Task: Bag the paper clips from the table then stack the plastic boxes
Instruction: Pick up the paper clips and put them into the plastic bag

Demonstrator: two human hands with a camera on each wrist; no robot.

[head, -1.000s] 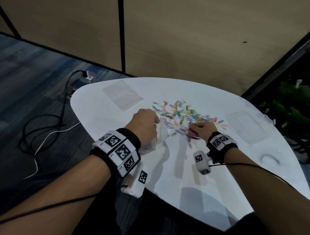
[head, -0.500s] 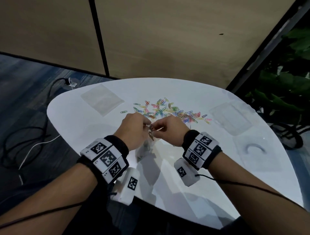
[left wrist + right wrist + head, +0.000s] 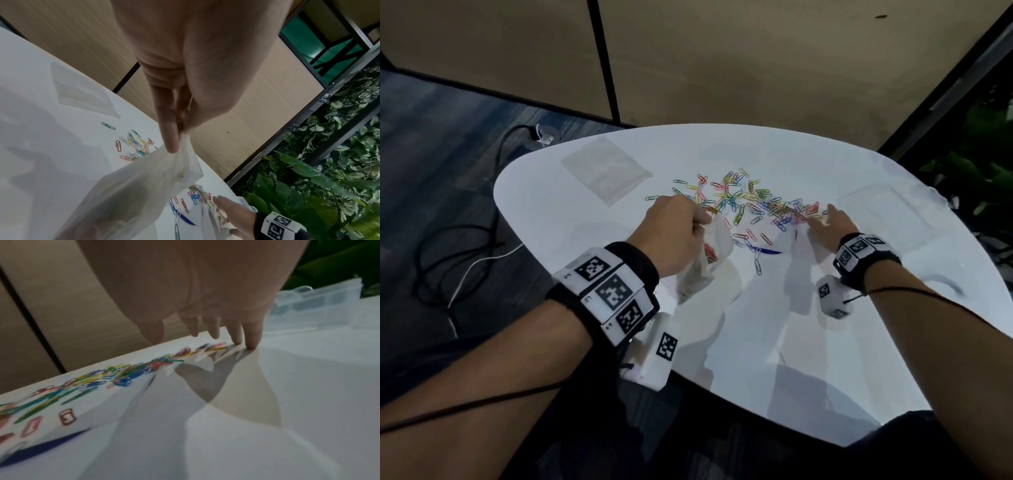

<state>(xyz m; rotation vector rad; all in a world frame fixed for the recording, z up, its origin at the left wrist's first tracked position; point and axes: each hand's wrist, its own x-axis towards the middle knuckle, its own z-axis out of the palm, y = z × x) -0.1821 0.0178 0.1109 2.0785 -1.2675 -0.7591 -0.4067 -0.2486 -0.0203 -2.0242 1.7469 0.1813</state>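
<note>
clips (image 3: 750, 202) of many colours lie scattered over the middle of the white counter (image 3: 756, 342), a few strays nearer the person. left hand (image 3: 678, 236) pinches the rim of a clear bag (image 3: 709, 260) between thumb and fingers (image 3: 169, 138), a grasping grip; the bag hangs crumpled from it down to the counter, with some red clips showing inside. right hand (image 3: 830, 228) is at the right end of the pile, its grip released: fingers (image 3: 252, 335) spread and straight, the tips of two touching the counter just beside the clips, holding nothing. a flat clear bag (image 3: 607, 171) lies at the far left of the counter. clear plastic boxes (image 3: 887, 212) sit right of the pile, near the right hand, side by side and not stacked. a dark blue mark (image 3: 768, 251) shows on the counter near the stray clips.
</note>
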